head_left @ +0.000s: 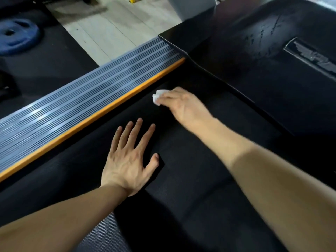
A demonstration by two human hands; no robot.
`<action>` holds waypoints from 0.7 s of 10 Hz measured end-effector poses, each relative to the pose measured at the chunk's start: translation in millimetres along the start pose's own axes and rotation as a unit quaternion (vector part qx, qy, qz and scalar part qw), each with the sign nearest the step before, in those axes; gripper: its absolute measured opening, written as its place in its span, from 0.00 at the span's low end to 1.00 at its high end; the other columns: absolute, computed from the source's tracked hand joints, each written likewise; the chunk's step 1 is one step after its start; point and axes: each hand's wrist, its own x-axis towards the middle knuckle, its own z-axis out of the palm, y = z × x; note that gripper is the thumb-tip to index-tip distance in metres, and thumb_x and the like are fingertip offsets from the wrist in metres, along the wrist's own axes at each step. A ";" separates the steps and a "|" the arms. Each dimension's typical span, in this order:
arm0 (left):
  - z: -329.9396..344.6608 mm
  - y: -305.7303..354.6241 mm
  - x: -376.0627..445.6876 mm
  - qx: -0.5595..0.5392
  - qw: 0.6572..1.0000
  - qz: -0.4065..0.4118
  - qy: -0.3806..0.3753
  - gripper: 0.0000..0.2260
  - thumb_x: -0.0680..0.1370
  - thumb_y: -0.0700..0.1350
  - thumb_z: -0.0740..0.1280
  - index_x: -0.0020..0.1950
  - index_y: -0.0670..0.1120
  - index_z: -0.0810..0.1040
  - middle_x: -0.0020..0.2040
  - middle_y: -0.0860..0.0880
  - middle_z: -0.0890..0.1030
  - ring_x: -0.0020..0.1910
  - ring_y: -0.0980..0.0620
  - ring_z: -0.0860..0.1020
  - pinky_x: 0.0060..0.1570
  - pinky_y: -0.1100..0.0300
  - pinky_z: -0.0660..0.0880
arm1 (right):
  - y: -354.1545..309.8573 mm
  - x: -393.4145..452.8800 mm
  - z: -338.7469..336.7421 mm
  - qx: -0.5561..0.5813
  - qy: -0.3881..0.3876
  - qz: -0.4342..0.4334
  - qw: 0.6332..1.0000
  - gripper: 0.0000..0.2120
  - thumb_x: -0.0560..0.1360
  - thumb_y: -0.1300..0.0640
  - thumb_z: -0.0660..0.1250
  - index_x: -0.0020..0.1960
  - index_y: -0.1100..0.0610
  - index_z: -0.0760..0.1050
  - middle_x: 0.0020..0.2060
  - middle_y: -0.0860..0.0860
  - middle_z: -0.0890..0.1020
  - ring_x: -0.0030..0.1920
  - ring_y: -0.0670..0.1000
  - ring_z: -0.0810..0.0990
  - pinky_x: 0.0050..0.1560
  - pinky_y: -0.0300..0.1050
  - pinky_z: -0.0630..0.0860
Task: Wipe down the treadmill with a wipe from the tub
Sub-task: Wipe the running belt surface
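Observation:
The treadmill's black textured belt (190, 179) fills the lower middle of the head view. My right hand (183, 104) presses a small crumpled white wipe (157, 96) onto the belt's far end, close to the orange edge strip (94, 118). My left hand (129, 160) lies flat on the belt nearer to me, fingers spread, holding nothing. The black motor cover (263, 57) at the upper right shows wet streaks. The tub is not in view.
A ribbed grey side rail (76, 99) runs diagonally left of the orange strip. Beyond it lies dark floor matting with a blue weight plate (17, 36) at the upper left, and pale flooring (109, 28) at the top middle.

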 end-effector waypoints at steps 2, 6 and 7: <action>1.0 -1.1 0.5 0.002 1.000 0.003 0.000 0.32 0.80 0.66 0.46 0.83 0.59 0.45 0.84 0.50 0.44 0.82 0.51 0.39 0.81 0.47 0.41 | 49.5 -6.0 -24.4 -0.052 0.094 0.264 0.958 0.15 0.77 0.68 0.64 0.60 0.58 0.83 0.55 0.60 0.83 0.57 0.61 0.80 0.60 0.52 0.74; 1.1 -0.2 1.6 -0.002 1.000 -0.001 0.005 0.32 0.80 0.67 0.46 0.83 0.59 0.47 0.84 0.50 0.46 0.83 0.50 0.42 0.81 0.47 0.42 | 50.2 -41.9 -48.0 -0.026 0.108 0.291 0.950 0.19 0.77 0.70 0.61 0.57 0.54 0.84 0.58 0.54 0.85 0.59 0.56 0.82 0.62 0.50 0.78; 2.7 0.0 -1.1 0.011 1.000 -0.003 0.002 0.32 0.79 0.67 0.46 0.83 0.60 0.47 0.84 0.50 0.46 0.83 0.50 0.43 0.81 0.47 0.41 | -4.2 -52.7 -34.6 0.040 0.085 0.243 0.965 0.18 0.75 0.58 0.59 0.55 0.54 0.86 0.55 0.53 0.86 0.56 0.57 0.84 0.59 0.53 0.79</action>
